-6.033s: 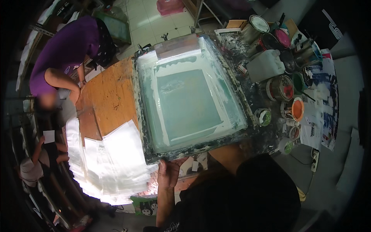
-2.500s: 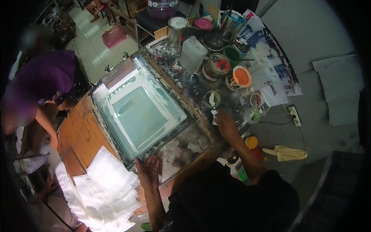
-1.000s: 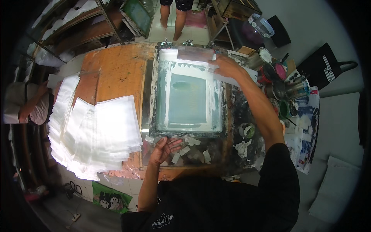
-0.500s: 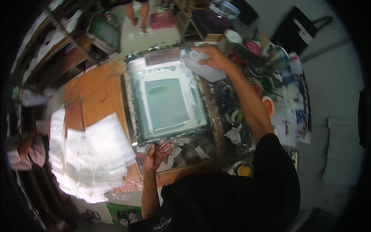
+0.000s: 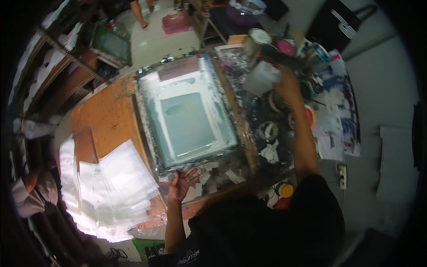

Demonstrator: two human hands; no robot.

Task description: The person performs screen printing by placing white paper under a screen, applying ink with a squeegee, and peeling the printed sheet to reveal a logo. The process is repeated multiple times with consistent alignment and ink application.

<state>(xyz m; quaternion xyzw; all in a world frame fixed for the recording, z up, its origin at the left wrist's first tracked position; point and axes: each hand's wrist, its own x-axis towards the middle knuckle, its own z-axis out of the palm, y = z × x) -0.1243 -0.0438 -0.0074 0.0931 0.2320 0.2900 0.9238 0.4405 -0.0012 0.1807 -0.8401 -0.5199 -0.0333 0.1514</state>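
White jug (image 5: 261, 78) now gripped at the paint pots.
The right hand (image 5: 287, 84) has swung from the screen frame (image 5: 187, 118); left hand (image 5: 180, 184) stays, fingers spread, on the desk (image 5: 106, 120).

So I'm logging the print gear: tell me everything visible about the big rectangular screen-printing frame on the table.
The rectangular screen-printing frame lies flat on the ink-stained wooden table. Its dark border is smeared with whitish ink, and a pale green mesh panel sits at its centre. The left hand rests open at its near edge. The right hand is off it, at a white plastic container.
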